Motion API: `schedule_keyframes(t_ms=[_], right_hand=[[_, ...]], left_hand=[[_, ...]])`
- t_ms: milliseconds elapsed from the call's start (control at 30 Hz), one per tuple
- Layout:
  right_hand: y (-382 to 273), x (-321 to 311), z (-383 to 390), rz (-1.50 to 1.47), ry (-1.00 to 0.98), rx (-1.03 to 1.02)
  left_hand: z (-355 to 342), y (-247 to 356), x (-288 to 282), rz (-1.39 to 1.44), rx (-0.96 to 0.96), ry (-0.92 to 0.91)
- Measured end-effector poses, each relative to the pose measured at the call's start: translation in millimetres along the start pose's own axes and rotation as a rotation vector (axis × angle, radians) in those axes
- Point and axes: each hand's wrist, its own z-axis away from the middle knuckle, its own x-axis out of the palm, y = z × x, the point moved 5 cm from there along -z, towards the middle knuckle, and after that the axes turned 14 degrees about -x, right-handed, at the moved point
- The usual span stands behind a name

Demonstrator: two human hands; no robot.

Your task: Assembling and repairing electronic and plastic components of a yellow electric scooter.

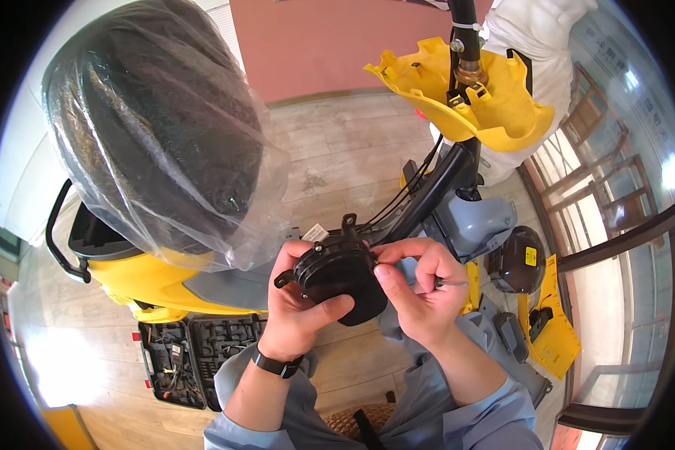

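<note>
In front of me is a black rounded housing (345,289) with mounting tabs, its kind not certain. My left hand (296,311) is closed around its left side, thumb across the near face. A dark watch is on that wrist. The thumb and index finger of my right hand (424,300) pinch at the housing's right edge; whether a small part is between them is hidden. A slim metal rod (452,283) sticks out from the curled fingers of that hand, the rest of it covered. Behind the housing, thin black cables (405,196) run toward a scooter's steering column (457,161).
At left stands a yellow scooter body (157,281), its seat (165,112) wrapped in clear plastic. A yellow front cover (502,112) surrounds the column. An open tool case (195,352) lies on the floor. At right lie a dark helmet (516,259) and a yellow panel (555,330).
</note>
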Motion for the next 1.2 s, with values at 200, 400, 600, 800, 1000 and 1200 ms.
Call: schedule_keyframes(t_ms=[200, 400, 600, 800, 1000, 1200], right_hand=[[4, 1, 5, -0.078, -0.008, 0.117], [5, 3, 7, -0.110, 0.034, 0.134], [9, -1, 3, -0.173, -0.006, 0.282], [20, 1, 7, -0.438, -0.002, 0.541], [28, 4, 11, -0.636, 0.001, 0.673], [32, 6, 15, -0.660, 0.005, 0.773]], left_hand=[[-1, -1, -2, 0.020, -0.044, -0.032], [-1, 2, -1, 0.032, -0.027, -0.097], [-1, 3, 1, 0.016, -0.026, -0.085], [-1, 6, 0, -0.149, 0.105, -0.165], [0, 4, -1, -0.117, 0.021, -0.168], [3, 0, 9, 0.048, -0.026, -0.140]])
